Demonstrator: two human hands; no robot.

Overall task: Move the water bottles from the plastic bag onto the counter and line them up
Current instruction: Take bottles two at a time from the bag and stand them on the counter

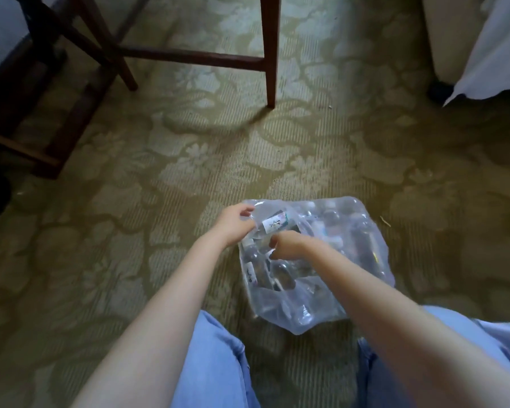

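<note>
A clear plastic bag (330, 301) lies on the patterned carpet between my knees. Several water bottles (274, 223) with white labels show through it, lying in a heap. My left hand (236, 223) pinches the bag's film at its upper left edge. My right hand (287, 245) has curled fingers gripping the film near the bag's middle left, above the bottles. No counter is in view.
Dark wooden chair or table legs (270, 54) stand at the back left and centre. White fabric (489, 51) hangs at the top right. My knees in light blue trousers (218, 363) frame the bag.
</note>
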